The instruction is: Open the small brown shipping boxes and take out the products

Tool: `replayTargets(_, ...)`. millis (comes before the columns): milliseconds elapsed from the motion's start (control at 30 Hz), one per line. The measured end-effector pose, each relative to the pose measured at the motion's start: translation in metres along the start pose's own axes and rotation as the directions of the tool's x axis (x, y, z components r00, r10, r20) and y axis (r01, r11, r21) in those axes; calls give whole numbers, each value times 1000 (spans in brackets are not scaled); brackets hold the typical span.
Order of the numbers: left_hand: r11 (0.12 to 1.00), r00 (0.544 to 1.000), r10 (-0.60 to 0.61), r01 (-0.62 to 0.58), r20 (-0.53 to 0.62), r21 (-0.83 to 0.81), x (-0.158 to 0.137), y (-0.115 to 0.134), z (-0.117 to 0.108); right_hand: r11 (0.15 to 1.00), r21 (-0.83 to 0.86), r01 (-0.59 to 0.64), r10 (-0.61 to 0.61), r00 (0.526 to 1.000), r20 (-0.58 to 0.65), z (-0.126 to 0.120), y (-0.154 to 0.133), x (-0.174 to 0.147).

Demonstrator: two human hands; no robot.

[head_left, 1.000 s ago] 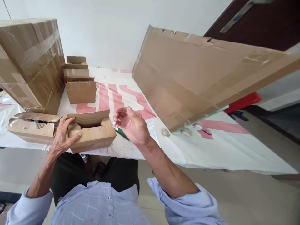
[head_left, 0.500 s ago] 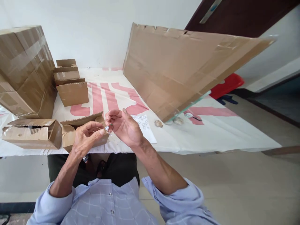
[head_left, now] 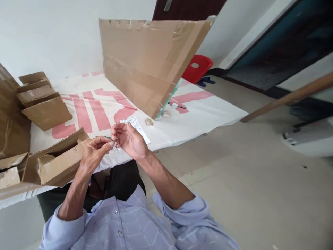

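My left hand [head_left: 95, 152] is closed, its thumb and forefinger pinching a small shiny piece [head_left: 117, 146], which hangs just below the fingertips. My right hand [head_left: 132, 140] meets it from the right, palm towards me, fingers curled and thumb raised. A thin green strip [head_left: 110, 138] shows between the fingertips of both hands; its ends are hidden. Behind my right hand lies a white sheet [head_left: 144, 135] with several small outlined ring-like or square shapes on it. An open cardboard box [head_left: 63, 165] stands beside my left hand.
A large cardboard panel [head_left: 145, 59] stands upright on the cloth-covered table [head_left: 197, 114]. Two small brownish lumps, one a clear-wrapped bundle [head_left: 149, 122], lie by its lower corner. More cardboard boxes [head_left: 48, 111] stand at left. A red chair [head_left: 199, 67] is behind the table.
My view has swung to the right, so the table and boxes sit further left. Both hands stay together; the green strip now shows longer between the fingertips, and the shiny piece is less visible.
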State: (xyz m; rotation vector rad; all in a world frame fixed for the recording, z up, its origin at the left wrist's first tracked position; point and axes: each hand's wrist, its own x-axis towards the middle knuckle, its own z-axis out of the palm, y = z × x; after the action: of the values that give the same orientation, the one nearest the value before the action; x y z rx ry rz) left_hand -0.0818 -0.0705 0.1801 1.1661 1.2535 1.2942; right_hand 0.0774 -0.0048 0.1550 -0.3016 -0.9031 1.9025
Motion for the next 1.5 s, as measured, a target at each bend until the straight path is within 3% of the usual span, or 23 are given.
replayTargets(367, 995, 983, -104, 105, 152, 4, 57, -31, 61, 987, 14, 162, -155, 964, -214, -70, -19, -10)
replayTargets(600, 966, 958, -237, 250, 163, -69, 74, -56, 85, 944, -106, 311, -329, 889, -320, -98, -23, -13)
replayTargets(733, 960, 954, -263, 274, 148, -65, 80, -62, 97, 900, -183, 396, -436, 839, -326, -106, -24, -14)
replayTargets(933, 955, 949, -281, 292, 142, -58, 86, -64, 110, 862, -295, 411, -495, 807, -321, -113, -24, -16)
replayTargets(1500, 944, 947, -257, 288, 194, -159, 85, -71, 110, 902, -209, 378, -431, 811, -395, -110, -30, -15)
